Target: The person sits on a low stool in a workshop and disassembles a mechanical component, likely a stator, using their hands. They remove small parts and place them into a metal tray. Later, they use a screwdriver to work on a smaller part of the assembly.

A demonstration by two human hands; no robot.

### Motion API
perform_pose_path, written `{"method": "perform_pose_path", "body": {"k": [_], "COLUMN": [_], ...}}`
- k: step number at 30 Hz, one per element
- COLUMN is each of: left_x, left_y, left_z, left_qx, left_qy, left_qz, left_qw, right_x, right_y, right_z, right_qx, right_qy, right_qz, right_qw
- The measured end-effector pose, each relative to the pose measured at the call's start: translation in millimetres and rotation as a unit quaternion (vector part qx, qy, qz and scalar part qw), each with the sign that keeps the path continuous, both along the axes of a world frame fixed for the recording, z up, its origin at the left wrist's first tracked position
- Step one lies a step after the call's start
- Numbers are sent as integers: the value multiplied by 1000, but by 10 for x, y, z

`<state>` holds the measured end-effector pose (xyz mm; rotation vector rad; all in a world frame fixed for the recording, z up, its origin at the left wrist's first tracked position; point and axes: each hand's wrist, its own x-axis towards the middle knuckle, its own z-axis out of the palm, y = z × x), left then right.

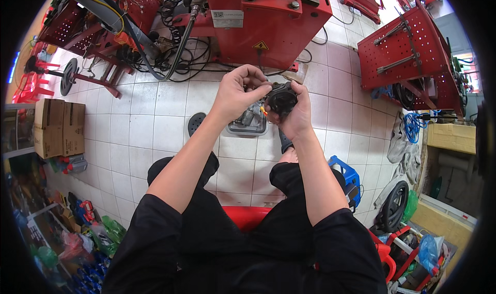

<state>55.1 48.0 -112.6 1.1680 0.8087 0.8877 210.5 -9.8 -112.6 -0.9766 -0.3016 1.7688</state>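
In front of me, above the floor, my right hand (299, 112) grips a dark, round mechanical part (282, 100) with a greasy-looking surface. My left hand (240, 91) is at its left edge, fingers curled and thumb and forefinger pinched together. Whatever lies between those fingertips is too small to name. A bit of orange and yellow shows under the round part, close to my right fingers. Below both hands a grey tray (247, 133) sits on the tiles, partly hidden, with metal pieces (251, 117) in it.
A big red machine (258, 41) stands ahead, with black hoses and cables at its left. Red perforated racks flank it, the right one (403, 56) holding tools. Cardboard boxes (59, 128) are at the left, a blue case (347, 180) by my right knee. I sit on a red seat (247, 216).
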Motion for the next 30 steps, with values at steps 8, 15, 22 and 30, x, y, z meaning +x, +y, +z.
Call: {"method": "perform_pose_path", "body": {"k": [8,15,22,30], "left_x": [35,24,-51,-20], "left_y": [-30,-31,28,71], "left_z": [65,0,-98,-241], "left_qx": [-7,-87,-279,-316], "left_qy": [-22,-112,-196,-236], "left_qz": [30,52,77,152], "left_qw": [999,989,937,906], "right_x": [-4,-8,13,5], "right_y": [9,15,17,32], "right_z": [33,82,47,-7], "right_qx": [20,36,46,39], "right_qy": [11,27,34,18], "right_qz": [6,8,21,44], "right_qw": [1000,999,998,998]}}
